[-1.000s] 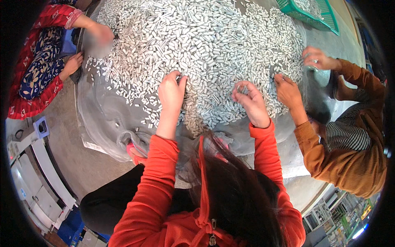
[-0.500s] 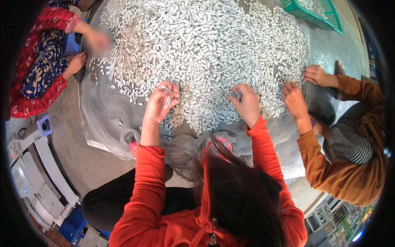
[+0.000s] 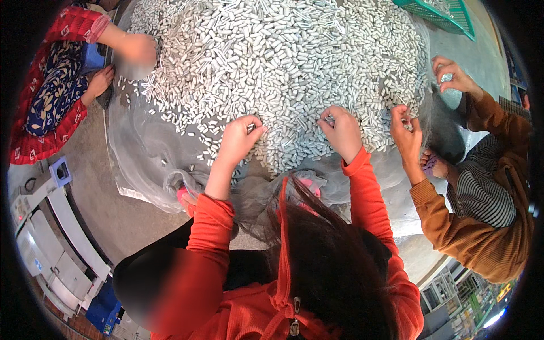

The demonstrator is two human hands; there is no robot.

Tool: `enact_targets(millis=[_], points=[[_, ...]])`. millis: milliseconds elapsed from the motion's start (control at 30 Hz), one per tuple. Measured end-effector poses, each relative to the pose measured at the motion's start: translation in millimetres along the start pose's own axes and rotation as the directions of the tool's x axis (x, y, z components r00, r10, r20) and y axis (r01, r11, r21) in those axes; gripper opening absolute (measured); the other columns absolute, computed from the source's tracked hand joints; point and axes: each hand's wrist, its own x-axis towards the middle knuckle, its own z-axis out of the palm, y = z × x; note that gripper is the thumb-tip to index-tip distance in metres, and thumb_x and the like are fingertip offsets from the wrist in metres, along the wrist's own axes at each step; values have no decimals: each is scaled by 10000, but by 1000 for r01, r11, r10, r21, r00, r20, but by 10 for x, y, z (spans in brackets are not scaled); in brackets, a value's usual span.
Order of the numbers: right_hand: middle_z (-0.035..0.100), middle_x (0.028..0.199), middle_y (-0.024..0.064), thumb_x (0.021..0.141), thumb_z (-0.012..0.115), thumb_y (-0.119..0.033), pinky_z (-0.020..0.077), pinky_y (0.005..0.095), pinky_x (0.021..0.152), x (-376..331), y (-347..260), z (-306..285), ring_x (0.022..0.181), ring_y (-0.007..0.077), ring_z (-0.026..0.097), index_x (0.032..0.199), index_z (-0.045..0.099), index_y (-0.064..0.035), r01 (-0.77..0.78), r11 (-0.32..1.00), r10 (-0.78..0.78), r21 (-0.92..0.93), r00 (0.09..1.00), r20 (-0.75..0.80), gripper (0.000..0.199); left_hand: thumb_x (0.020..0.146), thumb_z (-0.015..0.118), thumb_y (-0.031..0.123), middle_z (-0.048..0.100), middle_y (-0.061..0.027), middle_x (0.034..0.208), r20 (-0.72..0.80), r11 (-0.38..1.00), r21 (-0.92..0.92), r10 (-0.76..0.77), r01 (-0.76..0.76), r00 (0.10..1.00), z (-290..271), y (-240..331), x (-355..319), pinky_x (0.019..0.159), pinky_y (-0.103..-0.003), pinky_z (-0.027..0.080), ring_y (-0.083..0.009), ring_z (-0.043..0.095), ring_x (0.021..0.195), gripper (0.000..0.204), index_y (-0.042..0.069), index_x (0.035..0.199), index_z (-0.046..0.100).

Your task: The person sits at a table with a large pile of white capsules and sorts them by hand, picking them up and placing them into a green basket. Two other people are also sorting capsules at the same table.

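Note:
A broad heap of small silvery-white capsule-shaped pieces (image 3: 266,62) spreads in front of me, with a few longer, thinner ones among them. At its near edge, left of the middle, my left hand (image 3: 238,139) is bent over the pieces with thumb and fingertips drawn together. Whatever lies between those fingertips is hidden. Farther right, my right hand (image 3: 343,130) touches the heap, its thumb and forefinger curled toward each other in a pinch. A small piece may be in it, but I cannot make it out. Under the heap lies a pale see-through mesh sheet (image 3: 136,164), bunched near me.
On the right, a co-worker's hands (image 3: 406,131) in brown sleeves are at the heap's edge. Another co-worker's hand (image 3: 136,51) works at the far left. A green plastic basket (image 3: 453,20) stands at the far right. Pale machine-like equipment (image 3: 62,243) is at the lower left.
My left hand has turned over and moved right, down to the heap; the longer pieces seen in it before no longer show. My right hand stays nearly in place. The right co-worker's hands have lifted and curled.

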Motion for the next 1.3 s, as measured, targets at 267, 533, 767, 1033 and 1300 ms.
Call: enact_targets(millis=[267, 533, 767, 1033, 1300], points=[[576, 760, 19, 849, 513, -37, 396, 233, 590, 20, -333, -320, 670, 114, 528, 961, 564, -50, -349, 128, 133, 928, 934, 333, 124, 865, 488, 116, 524, -33, 807, 223, 324, -923, 17, 205, 975, -269, -75, 26, 547, -201, 332, -72, 408, 636, 135, 62, 988, 504], [609, 734, 123, 761, 627, -196, 471, 402, 585, -67, -455, 207, 699, 317, 602, 755, 550, -67, -47, 994, 53, -96, 997, 60, 151, 783, 683, 169, 632, -95, 801, -184, 999, -13, -45, 43, 982, 81, 44, 55, 551, -309, 442, -186, 550, 587, 219, 43, 954, 631], [595, 708, 121, 734, 608, -142, 466, 402, 553, -20, -455, 285, 639, 307, 595, 726, 536, -42, 52, 979, -60, -199, 998, -35, 124, 779, 673, 180, 631, -90, 829, -173, 923, 318, 281, -216, 944, 7, -59, 117, 638, -380, 488, -302, 613, 748, 167, 90, 916, 643], [603, 793, 57, 884, 542, -79, 430, 230, 609, 41, -425, 19, 676, 108, 559, 870, 494, -39, -301, 392, 95, 869, 953, 288, 64, 862, 625, 188, 653, -69, 812, -117, 988, -143, 46, -62, 992, -73, -183, 42, 701, -275, 450, -123, 559, 745, 209, -8, 935, 632], [548, 970, 60, 878, 469, 9, 444, 309, 745, 163, -530, -43, 835, 153, 533, 1162, 493, -7, -437, 98, -115, 894, 888, 446, 285, 860, 577, 162, 503, 7, 715, 145, 377, -918, 28, 124, 989, -409, -376, -82, 551, -244, 347, -94, 394, 595, 147, 49, 775, 536]])
